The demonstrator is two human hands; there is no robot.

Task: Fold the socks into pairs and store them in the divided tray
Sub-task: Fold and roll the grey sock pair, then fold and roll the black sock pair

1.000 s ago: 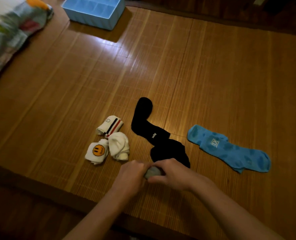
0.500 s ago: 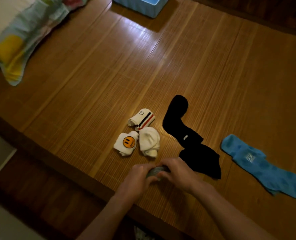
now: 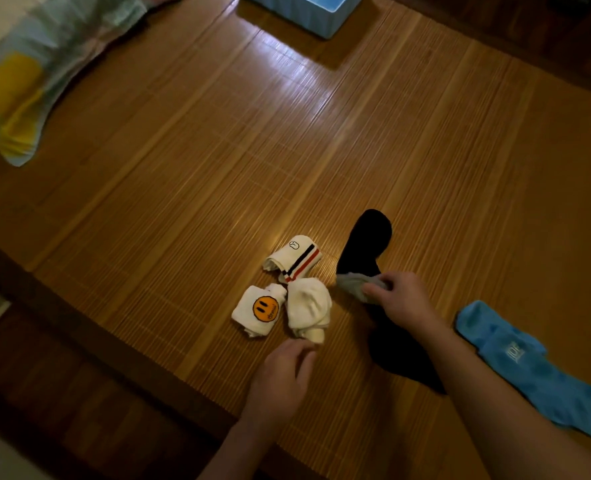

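Note:
My right hand [image 3: 403, 297] grips a folded grey sock bundle [image 3: 354, 285] over the black socks [image 3: 365, 245], which lie flat and run under my right forearm. My left hand [image 3: 282, 377] hovers with loosely curled fingers and holds nothing, just below a plain white sock bundle [image 3: 309, 308]. Beside that lie a white bundle with an orange smiley [image 3: 259, 310] and a white bundle with dark and red stripes [image 3: 294, 256]. A blue sock pair [image 3: 533, 372] lies flat at the right. The light-blue divided tray [image 3: 307, 10] stands at the top edge, partly cut off.
A patterned pillow [image 3: 34, 64] lies at the upper left. All socks rest on a bamboo mat [image 3: 235, 150] whose dark wooden edge [image 3: 96, 327] runs diagonally at the lower left, with floor beyond it.
My hands have come apart. The right hand carried the grey bundle up and right onto the black socks; the left hand let go and stayed low. The camera view shifted left and closer.

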